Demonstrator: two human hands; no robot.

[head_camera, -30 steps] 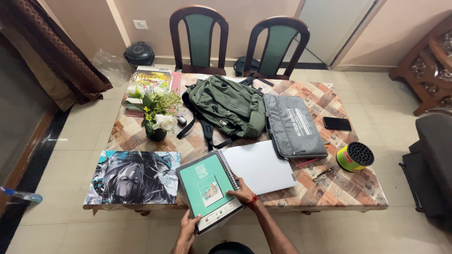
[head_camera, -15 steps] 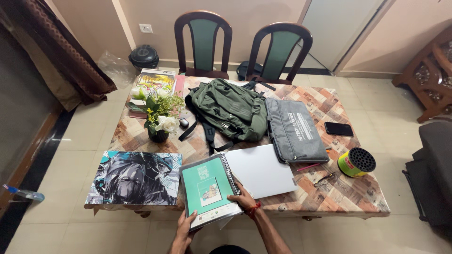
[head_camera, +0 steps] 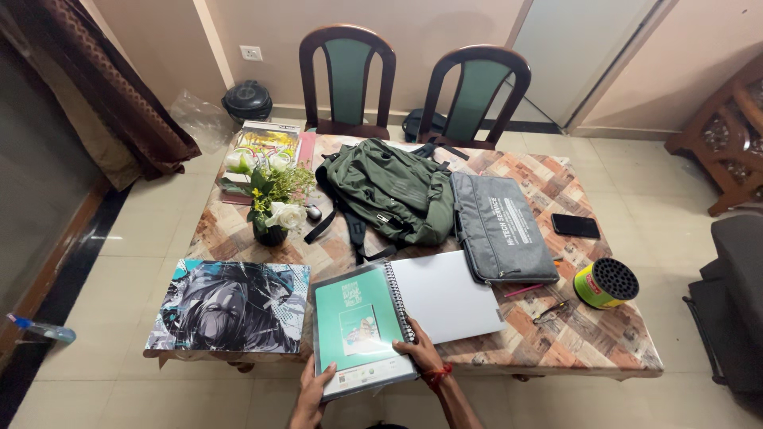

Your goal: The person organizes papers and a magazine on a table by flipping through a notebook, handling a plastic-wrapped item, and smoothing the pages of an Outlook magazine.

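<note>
Both hands hold the open spiral-bound folder (head_camera: 362,327) at the surface (head_camera: 588,338) edge.
Left hand (head_camera: 311,391) clasps its lower corner; right hand (head_camera: 415,353) presses the binding, beside the white laptop (head_camera: 445,295).

Green backpack (head_camera: 393,191) beside grey sleeve (head_camera: 501,230).

Notebook nudged at the near edge

We have shifted the spiral notebook (head_camera: 362,330) slightly; our left hand (head_camera: 311,391) has slid toward its 7 o'clock corner, our right hand (head_camera: 417,353) toward 5 o'clock.
</note>
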